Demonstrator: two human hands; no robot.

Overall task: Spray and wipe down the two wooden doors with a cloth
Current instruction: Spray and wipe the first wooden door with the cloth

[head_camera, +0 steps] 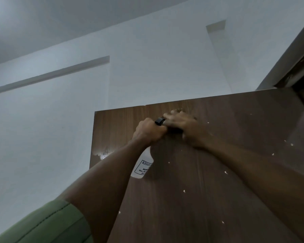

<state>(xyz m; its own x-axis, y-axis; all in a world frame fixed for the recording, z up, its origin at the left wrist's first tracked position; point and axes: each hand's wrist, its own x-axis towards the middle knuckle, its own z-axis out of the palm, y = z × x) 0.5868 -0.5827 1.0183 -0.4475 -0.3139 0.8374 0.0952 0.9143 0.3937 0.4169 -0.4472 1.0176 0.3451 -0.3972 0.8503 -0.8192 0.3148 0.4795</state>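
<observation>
Near the top edge of the brown wooden door [209, 172], both hands raised. Left hand [148, 131] wrapped round the neck of the white spray bottle [142, 166], fingers clamped on it, black nozzle [159, 121] poking out above. Right hand [186, 127] pressed against the wood just beside the nozzle, blurred; cannot tell how its fingers lay. Pale flecks scattered over the door. White wall [60, 111] behind, green sleeve [47, 223] lower left.
</observation>
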